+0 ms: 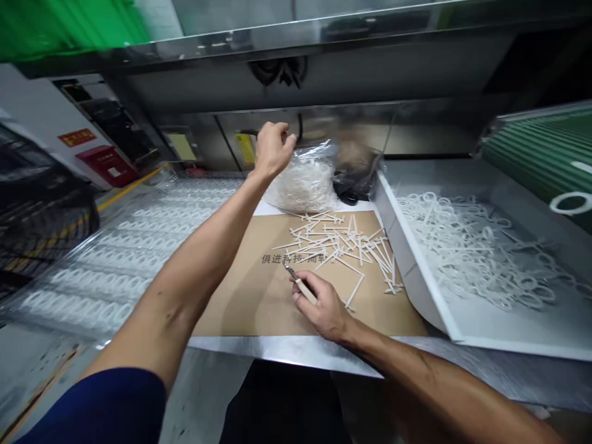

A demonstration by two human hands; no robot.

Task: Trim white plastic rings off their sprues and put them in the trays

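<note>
Craft knife [304,289] in right hand [324,306]

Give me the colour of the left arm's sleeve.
The sleeve is dark navy blue, shown best in the head view.

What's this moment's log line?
left hand: raised beside plastic bag | right hand: holds small knife | white plastic strips on cardboard
</note>
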